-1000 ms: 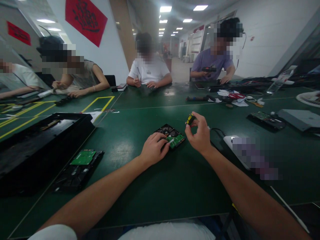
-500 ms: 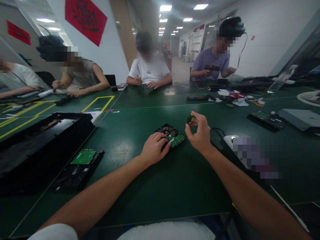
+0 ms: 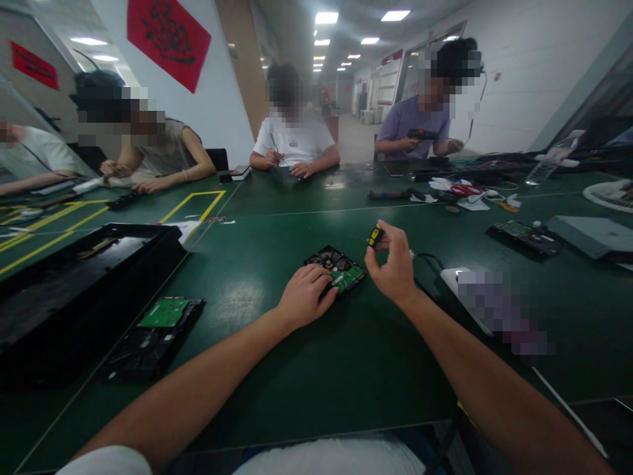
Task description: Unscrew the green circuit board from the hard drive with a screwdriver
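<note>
A black hard drive with a green circuit board (image 3: 349,277) lies on the green table in front of me. My left hand (image 3: 307,293) rests on its near left side, fingers bent over the edge and gripping it. To the right of the drive, my right hand (image 3: 393,260) is raised and pinches a small black and yellow tool (image 3: 375,236) between thumb and fingers. The tool looks like a short screwdriver handle; its tip cannot be made out. A second drive with a green board (image 3: 163,313) lies at the left, beside a large black tray (image 3: 89,290).
On the right are another drive (image 3: 524,237), a grey metal box (image 3: 593,236) and a white power strip (image 3: 465,297) with cables. Farther back stand a plastic bottle (image 3: 554,158) and a pile of wires. Several people sit across the table (image 3: 277,231).
The black and yellow tool has turned slightly in my right hand, showing more of its yellow part. My left hand has stayed on the drive.
</note>
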`<action>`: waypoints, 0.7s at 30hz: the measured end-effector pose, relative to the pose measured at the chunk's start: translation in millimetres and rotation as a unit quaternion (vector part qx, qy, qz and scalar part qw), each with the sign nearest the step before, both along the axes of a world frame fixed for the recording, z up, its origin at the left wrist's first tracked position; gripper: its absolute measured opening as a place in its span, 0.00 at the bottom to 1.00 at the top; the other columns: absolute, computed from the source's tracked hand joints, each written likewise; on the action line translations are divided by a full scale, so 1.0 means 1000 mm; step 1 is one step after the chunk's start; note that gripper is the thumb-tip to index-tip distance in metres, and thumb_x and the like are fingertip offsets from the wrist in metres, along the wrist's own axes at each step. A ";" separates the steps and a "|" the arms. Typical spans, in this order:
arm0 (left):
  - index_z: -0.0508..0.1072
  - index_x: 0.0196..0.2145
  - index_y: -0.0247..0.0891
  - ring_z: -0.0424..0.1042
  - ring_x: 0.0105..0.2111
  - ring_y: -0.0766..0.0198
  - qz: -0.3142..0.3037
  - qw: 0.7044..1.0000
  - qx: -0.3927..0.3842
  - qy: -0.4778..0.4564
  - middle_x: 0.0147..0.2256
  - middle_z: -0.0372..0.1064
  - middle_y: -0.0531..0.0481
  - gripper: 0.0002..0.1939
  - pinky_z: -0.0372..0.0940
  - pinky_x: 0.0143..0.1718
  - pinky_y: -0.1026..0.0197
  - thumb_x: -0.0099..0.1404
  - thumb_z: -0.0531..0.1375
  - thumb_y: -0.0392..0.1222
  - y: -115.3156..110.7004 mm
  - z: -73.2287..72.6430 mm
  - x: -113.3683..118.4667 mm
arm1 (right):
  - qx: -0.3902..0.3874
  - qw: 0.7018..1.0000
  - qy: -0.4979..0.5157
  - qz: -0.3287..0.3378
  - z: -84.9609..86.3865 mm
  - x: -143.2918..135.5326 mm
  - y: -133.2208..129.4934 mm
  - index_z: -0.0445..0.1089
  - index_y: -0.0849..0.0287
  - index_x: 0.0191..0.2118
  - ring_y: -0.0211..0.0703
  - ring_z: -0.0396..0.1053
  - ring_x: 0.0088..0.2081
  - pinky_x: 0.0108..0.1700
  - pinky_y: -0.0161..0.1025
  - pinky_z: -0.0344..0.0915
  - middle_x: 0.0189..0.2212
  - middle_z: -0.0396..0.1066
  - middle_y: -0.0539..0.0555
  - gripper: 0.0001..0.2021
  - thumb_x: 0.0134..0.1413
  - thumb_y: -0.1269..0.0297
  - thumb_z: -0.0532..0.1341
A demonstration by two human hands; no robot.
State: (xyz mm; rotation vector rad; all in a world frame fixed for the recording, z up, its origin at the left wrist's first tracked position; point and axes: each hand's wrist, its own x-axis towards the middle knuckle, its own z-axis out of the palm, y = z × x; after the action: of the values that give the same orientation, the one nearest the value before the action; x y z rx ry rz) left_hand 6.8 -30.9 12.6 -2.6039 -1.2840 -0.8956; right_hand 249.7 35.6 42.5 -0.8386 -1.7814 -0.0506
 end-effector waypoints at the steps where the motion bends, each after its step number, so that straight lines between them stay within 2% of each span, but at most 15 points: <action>1: 0.77 0.46 0.39 0.74 0.51 0.49 0.000 1.000 -0.001 0.003 0.48 0.76 0.41 0.12 0.70 0.54 0.43 0.74 0.58 0.47 0.000 0.000 0.000 | 0.000 1.000 0.003 0.002 0.000 0.000 0.000 0.55 0.51 0.70 0.51 0.72 0.48 0.44 0.50 0.80 0.58 0.64 0.62 0.33 0.62 0.70 0.61; 7: 0.74 0.53 0.39 0.72 0.55 0.47 -0.016 0.999 -0.010 0.028 0.53 0.75 0.40 0.16 0.68 0.58 0.42 0.74 0.58 0.49 0.000 0.000 0.000 | 0.001 1.000 0.006 -0.012 -0.001 0.000 0.001 0.56 0.50 0.69 0.48 0.71 0.44 0.40 0.48 0.79 0.56 0.65 0.60 0.32 0.62 0.67 0.63; 10: 0.74 0.54 0.39 0.71 0.56 0.47 -0.020 0.999 -0.008 0.028 0.53 0.74 0.40 0.17 0.67 0.59 0.42 0.74 0.58 0.50 0.000 0.000 0.000 | 0.005 1.000 0.001 -0.007 0.000 0.001 0.000 0.57 0.49 0.69 0.47 0.71 0.42 0.39 0.48 0.78 0.54 0.65 0.60 0.31 0.63 0.66 0.63; 16: 0.75 0.54 0.39 0.71 0.56 0.47 -0.030 0.999 -0.004 0.023 0.53 0.75 0.40 0.16 0.68 0.59 0.43 0.75 0.58 0.49 0.001 -0.002 0.000 | 0.000 1.000 0.004 0.007 0.000 0.000 -0.001 0.56 0.49 0.70 0.50 0.72 0.47 0.44 0.51 0.80 0.57 0.65 0.61 0.31 0.64 0.68 0.60; 21: 0.75 0.55 0.39 0.71 0.57 0.48 -0.041 0.999 -0.001 0.020 0.53 0.75 0.41 0.17 0.67 0.59 0.42 0.74 0.59 0.49 0.001 -0.003 -0.001 | 0.004 1.000 0.006 -0.024 -0.001 0.000 0.001 0.56 0.51 0.69 0.48 0.72 0.41 0.40 0.51 0.79 0.55 0.67 0.61 0.31 0.63 0.64 0.64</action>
State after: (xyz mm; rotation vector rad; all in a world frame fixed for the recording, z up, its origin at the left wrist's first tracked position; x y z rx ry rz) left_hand 6.0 -29.8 9.6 -2.6793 -1.1774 -0.8500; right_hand 249.7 36.2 41.4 -0.8752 -1.7479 -0.0837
